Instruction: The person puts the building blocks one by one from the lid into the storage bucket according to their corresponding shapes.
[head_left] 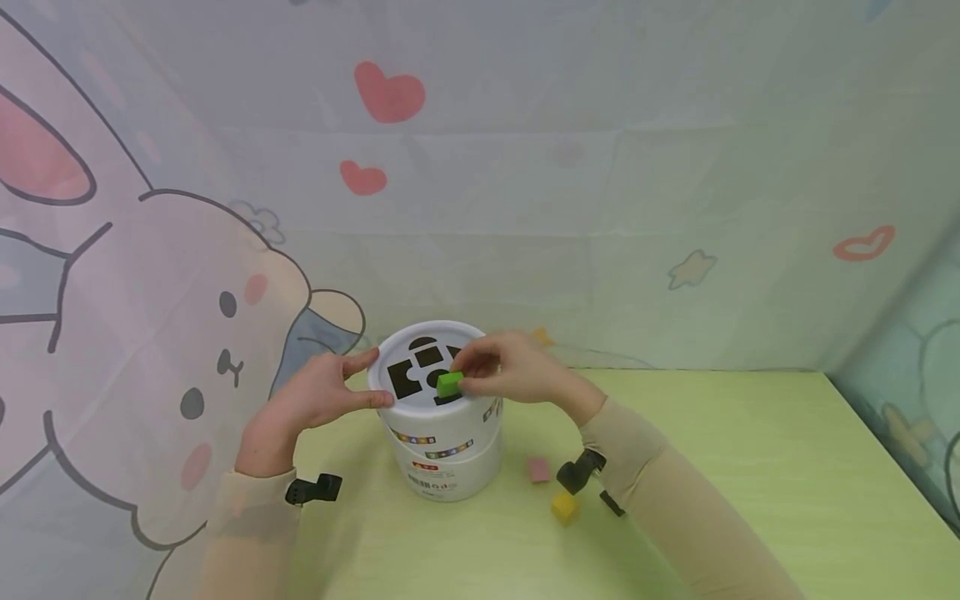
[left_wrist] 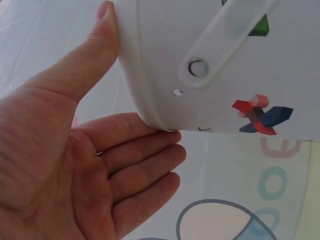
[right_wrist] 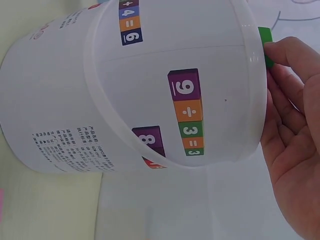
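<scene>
My right hand pinches the green block; my left hand touches the tub, fingers extended. Let go crooked, the block could jam in the lid.

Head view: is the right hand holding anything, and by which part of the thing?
The right hand pinches the small green rectangular block by its right end, between thumb and fingers, over the round white bucket lid.

Soft, diffuse light; faint shadows on table; left-wrist view dimmer.
</scene>
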